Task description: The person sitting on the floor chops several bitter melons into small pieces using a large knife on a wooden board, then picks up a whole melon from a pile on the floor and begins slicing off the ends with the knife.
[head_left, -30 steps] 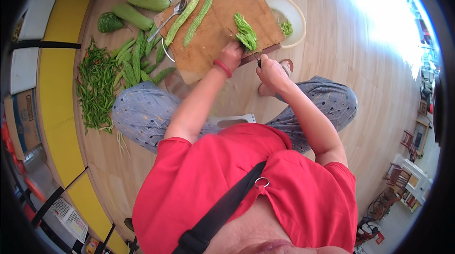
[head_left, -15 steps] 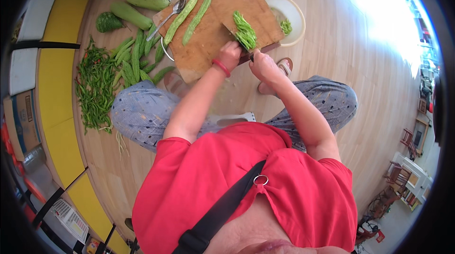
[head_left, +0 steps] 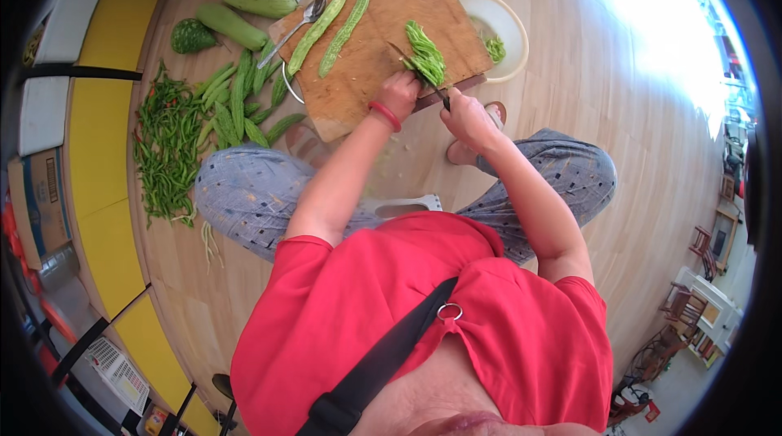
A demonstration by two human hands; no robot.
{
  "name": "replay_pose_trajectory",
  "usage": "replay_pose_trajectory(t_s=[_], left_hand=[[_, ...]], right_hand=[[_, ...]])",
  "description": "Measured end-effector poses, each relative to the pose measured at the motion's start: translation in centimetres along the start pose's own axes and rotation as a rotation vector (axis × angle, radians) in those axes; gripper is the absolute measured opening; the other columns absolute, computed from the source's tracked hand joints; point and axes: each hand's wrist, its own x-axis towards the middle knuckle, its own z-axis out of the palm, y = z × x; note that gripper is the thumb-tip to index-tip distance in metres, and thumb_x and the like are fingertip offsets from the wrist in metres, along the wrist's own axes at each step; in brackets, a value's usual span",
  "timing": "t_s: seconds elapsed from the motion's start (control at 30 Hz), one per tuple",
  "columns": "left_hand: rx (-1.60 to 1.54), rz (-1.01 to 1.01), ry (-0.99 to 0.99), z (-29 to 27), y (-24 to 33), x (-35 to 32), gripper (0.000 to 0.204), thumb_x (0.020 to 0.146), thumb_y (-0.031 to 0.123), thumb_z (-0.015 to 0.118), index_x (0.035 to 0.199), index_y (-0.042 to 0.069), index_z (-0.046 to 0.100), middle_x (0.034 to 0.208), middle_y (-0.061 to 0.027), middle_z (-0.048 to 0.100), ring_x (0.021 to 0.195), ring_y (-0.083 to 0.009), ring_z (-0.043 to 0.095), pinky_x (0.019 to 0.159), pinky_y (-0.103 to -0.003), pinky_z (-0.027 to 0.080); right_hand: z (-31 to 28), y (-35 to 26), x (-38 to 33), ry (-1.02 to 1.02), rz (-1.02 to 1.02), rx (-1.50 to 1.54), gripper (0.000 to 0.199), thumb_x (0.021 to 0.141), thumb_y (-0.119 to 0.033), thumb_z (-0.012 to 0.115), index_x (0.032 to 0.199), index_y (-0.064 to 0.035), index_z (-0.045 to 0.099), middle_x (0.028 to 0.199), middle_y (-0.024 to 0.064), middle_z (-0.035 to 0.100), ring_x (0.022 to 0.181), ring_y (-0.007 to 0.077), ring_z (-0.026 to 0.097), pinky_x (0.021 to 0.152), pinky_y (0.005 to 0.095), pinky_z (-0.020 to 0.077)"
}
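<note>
My right hand [head_left: 471,120] is closed around the dark handle of a kitchen knife [head_left: 445,100], whose blade runs up to the left along sliced green bitter melon [head_left: 425,53]. The slices lie heaped on the wooden cutting board [head_left: 391,8], toward its right side. At the board's near edge, my left hand [head_left: 399,92], with a red bracelet at the wrist, has its fingers curled beside the blade. Whatever those fingers grip is hidden. Two halved bitter melons [head_left: 319,27] lie on the left part of the board, beside a metal spoon [head_left: 293,27].
Right of the board stands a pale basin [head_left: 509,25] with green slices inside. On the floor at left are whole bitter melons [head_left: 237,98], a heap of green chillies [head_left: 165,151], long gourds [head_left: 232,26] and a round dark-green squash [head_left: 191,35]. Yellow cabinet fronts [head_left: 98,159] line the left.
My right hand has shifted slightly right and down, showing more of the knife handle. The left hand stays by the slices. The whole view has shifted a little.
</note>
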Motion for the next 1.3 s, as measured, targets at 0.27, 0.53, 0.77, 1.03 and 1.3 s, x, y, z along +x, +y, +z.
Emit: replay_pose_trajectory(t_s=[0.27, 0.53, 0.77, 1.03, 1.3], left_hand=[[0.034, 0.008, -0.033, -0.3, 0.3, -0.9, 0.003, 0.067, 0.004, 0.052, 0.066, 0.007, 0.054, 0.073, -0.0078, 0.053, 0.071, -0.0251, 0.054, 0.062, -0.035, 0.048], [-0.036, -0.015, 0.011, 0.4, -0.3, -0.8, 0.003, 0.066, 0.005, 0.052, 0.065, 0.007, 0.054, 0.072, -0.0076, 0.053, 0.072, -0.0249, 0.054, 0.062, -0.035, 0.048], [0.032, -0.01, -0.064, -0.1, -0.2, -0.6, 0.004, 0.067, 0.006, 0.052, 0.066, 0.007, 0.056, 0.073, -0.0079, 0.055, 0.073, -0.0251, 0.055, 0.063, -0.035, 0.048], [-0.023, -0.037, -0.056, 0.4, -0.2, -0.6, 0.008, 0.066, 0.004, 0.056, 0.072, 0.008, 0.06, 0.077, -0.0075, 0.058, 0.073, -0.0262, 0.057, 0.06, -0.036, 0.048], [-0.057, -0.055, 0.059, 0.1, 0.3, -1.0, 0.003, 0.065, 0.006, 0.058, 0.067, 0.008, 0.057, 0.071, -0.0074, 0.056, 0.069, -0.0262, 0.056, 0.058, -0.036, 0.048]], right_hand=[[1.8, 0.8, 1.7, 0.05, -0.03, 0.0, 0.022, 0.078, -0.016, 0.052, 0.087, 0.0043, 0.051, 0.08, 0.0292, 0.059, 0.082, 0.0425, 0.058, 0.074, 0.0492, 0.0452], [0.8, 0.3, 0.1, 0.009, -0.035, -0.06, 0.021, 0.077, -0.015, 0.052, 0.086, 0.0045, 0.051, 0.079, 0.0285, 0.059, 0.08, 0.0425, 0.058, 0.073, 0.0491, 0.0448], [1.2, 0.2, 1.5, 0.03, -0.026, -0.012, 0.021, 0.077, -0.014, 0.052, 0.085, 0.0052, 0.051, 0.08, 0.0287, 0.059, 0.082, 0.0422, 0.058, 0.074, 0.0489, 0.045], [1.4, 0.8, 1.5, -0.013, -0.02, -0.01, 0.023, 0.077, -0.015, 0.053, 0.087, 0.0058, 0.051, 0.081, 0.0297, 0.059, 0.084, 0.0427, 0.057, 0.075, 0.0487, 0.0446], [0.5, -0.1, 0.4, 0.006, -0.029, 0.026, 0.024, 0.078, -0.016, 0.054, 0.088, 0.0059, 0.051, 0.083, 0.0298, 0.059, 0.086, 0.0432, 0.056, 0.076, 0.0484, 0.0442]])
